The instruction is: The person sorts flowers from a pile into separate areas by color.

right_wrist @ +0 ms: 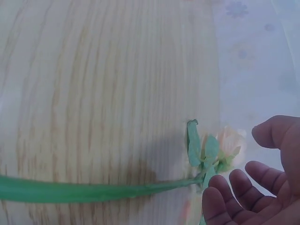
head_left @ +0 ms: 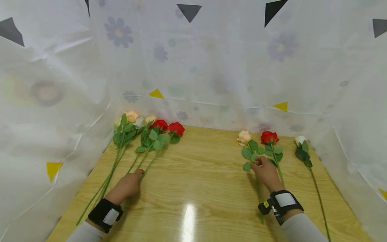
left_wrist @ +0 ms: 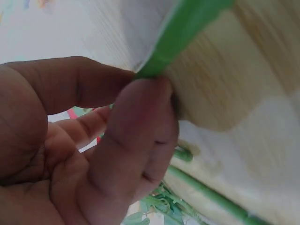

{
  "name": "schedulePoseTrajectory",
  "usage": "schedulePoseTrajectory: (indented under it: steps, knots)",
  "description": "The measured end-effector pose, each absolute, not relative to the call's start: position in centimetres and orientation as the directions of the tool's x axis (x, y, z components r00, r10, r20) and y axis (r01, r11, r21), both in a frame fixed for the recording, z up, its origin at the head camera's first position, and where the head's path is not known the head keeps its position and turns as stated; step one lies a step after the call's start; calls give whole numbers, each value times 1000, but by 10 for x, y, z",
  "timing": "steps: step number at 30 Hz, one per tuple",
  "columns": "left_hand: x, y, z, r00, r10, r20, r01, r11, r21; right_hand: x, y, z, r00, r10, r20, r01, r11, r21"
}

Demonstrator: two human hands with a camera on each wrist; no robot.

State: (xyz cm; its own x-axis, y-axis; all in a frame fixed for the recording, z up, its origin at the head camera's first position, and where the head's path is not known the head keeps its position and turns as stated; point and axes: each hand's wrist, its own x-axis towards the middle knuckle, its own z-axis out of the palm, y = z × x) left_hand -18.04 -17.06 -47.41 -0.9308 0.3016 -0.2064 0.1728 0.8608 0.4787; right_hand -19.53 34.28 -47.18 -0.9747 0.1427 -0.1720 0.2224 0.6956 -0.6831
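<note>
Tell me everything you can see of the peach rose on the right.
The peach rose has layered pale petals, rounded green leaves and a long, thin green stem; it looks artificial, perhaps fabric and plastic. It stretches along the wood-grain table, bloom toward the far edge, just left of a red rose. The person's right grip is at its leaves, fingers curved; whether they touch is unclear.

The pale-peach, many-petalled rose blurs (right wrist view), its smooth green stem cut off at left.
</note>
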Motion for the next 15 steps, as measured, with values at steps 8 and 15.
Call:
schedulePoseTrajectory:
  steps: [8, 15]
  knots:
    - [-181, -149, -469, -950, 283, -132, 146, 774, 616, -197, 331, -478, -984, 157, -86, 170, 669, -724]
    - [-188, -116, -468, -952, 296, -74, 150, 666, 731, -197, 313, -482, -980, 174, -95, 184, 622, -761]
